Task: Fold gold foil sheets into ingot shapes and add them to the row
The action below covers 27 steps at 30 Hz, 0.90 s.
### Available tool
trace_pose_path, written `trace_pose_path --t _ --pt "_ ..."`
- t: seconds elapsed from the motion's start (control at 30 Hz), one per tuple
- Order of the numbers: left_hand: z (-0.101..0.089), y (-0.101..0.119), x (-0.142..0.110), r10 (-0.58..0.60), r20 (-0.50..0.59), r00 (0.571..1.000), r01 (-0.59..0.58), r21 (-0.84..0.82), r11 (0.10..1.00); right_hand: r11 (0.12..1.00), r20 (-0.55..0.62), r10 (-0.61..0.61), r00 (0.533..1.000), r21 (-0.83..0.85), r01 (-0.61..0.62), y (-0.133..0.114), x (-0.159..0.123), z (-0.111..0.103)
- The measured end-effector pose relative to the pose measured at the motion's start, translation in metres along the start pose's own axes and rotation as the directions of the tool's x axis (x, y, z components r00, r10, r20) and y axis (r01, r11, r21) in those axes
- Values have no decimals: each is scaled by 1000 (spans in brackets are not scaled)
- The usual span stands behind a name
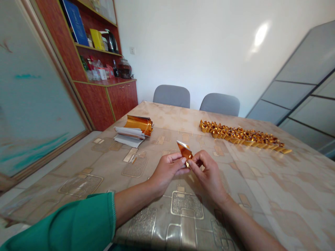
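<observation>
The left hand [166, 170] and right hand [206, 172] pinch one small gold foil piece [185, 150] between thumbs and fingertips, above the middle of the desk [290, 195]; a firm pinch close to the crease keeps thin foil from tearing. One curled stack of foil sheets [138, 124] lies on one paper pile [128, 136] toward the far left, while one long row of folded foil pieces [242, 136], too many to count, runs toward the far right corner.

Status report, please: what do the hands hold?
Left hand, right hand pinching one folded orange-gold metallic foil piece. Row of folded gold foil shapes right, curled orange foil sheets left; neither in the way.
</observation>
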State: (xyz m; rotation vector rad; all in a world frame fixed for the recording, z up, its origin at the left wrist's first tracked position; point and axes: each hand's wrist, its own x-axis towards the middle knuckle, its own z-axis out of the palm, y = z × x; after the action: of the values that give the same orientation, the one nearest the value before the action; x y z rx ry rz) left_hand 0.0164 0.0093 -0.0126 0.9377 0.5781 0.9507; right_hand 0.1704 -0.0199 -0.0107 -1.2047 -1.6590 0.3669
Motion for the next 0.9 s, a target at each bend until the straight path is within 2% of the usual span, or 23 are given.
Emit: trace_pose_path --t 0.2,0.4,0.47,0.6,0.77,0.9 --pt "0 0 1 -81 -52 995 77 -70 995 962 4 143 990 236 -140 6 -2 5" --pt "-1 -3 0 -116 -22 993 115 -47 992 968 30 150 988 197 -153 8 -2 7" --pt "-1 -3 1 -130 -26 991 128 -56 990 951 60 166 984 255 -176 7 -1 5" --pt "0 0 3 -137 -101 985 126 -112 986 900 98 172 980 388 -197 5 1 -1" --pt "-1 3 6 -123 -146 982 99 -163 982 903 114 222 968 350 -249 6 3 -5" --pt "-3 1 6 -121 -127 984 102 -147 984 897 102 264 959 340 -283 8 3 -2"
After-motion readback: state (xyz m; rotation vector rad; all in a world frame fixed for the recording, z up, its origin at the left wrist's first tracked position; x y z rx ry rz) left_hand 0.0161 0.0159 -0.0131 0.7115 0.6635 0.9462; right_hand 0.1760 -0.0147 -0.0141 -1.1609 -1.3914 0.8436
